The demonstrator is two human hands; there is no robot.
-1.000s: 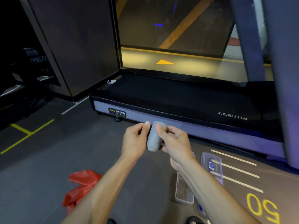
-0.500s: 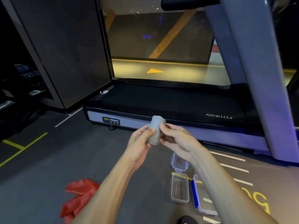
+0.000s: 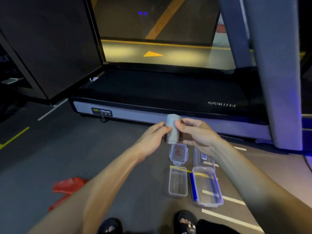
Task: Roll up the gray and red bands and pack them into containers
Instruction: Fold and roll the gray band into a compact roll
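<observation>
- Two hands of mine meet on the gray band (image 3: 172, 128), rolled into a short upright cylinder out in front of me, above the floor.
- My left hand (image 3: 152, 138) pinches the roll from its left side, thumb tip on the front of it.
- My right hand (image 3: 196, 134) grips it from the right, thumb pressed against the roll, the other fingers curled behind.
- The red band (image 3: 67, 187) lies crumpled on the floor (image 3: 50, 157), low on my left, partly hidden by my left forearm.
- Two clear containers sit open on the floor below my hands: a small container (image 3: 177, 182) and, just beside it on the right, a larger container (image 3: 206, 187) with a blue edge.
- Their lids lie just beyond them: a small lid (image 3: 178, 153) and a second lid (image 3: 201, 157) partly under my right wrist.
- A treadmill (image 3: 160, 92) stands across the floor ahead.
</observation>
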